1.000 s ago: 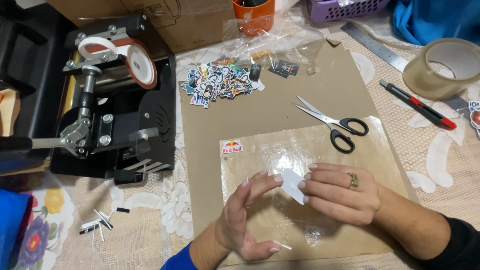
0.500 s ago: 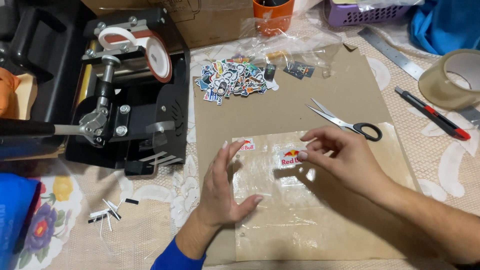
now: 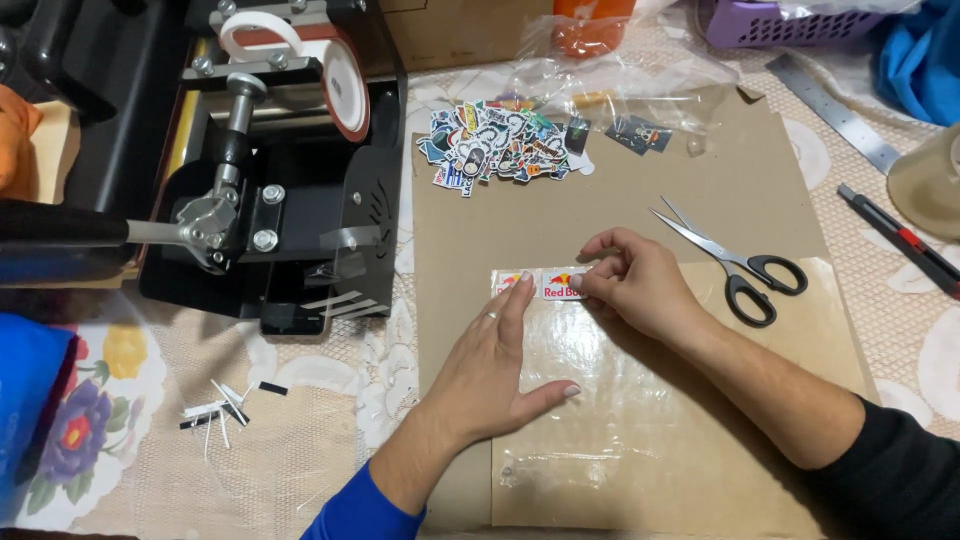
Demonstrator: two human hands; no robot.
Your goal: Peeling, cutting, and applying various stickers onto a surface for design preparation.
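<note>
My left hand (image 3: 497,365) lies flat, fingers apart, on a clear plastic sheet (image 3: 640,420) that covers a brown cardboard sheet (image 3: 600,210). Its fingertips touch a small red and white sticker (image 3: 515,283) at the sheet's top left corner. My right hand (image 3: 635,282) pinches a second red and white sticker (image 3: 560,285) right beside the first one. Black-handled scissors (image 3: 735,268) lie open just right of my right hand.
A pile of several small colourful stickers (image 3: 495,145) lies at the cardboard's far edge. A black mug heat press (image 3: 270,160) stands to the left. A metal ruler (image 3: 835,112), a red and black cutter (image 3: 900,240), a tape roll (image 3: 930,185) sit right. Paper scraps (image 3: 220,405) lie lower left.
Both hands moved up from the plastic sheet's middle to its top left corner. A second sticker now sits beside the first, under my right fingers. My left hand flattened out.
</note>
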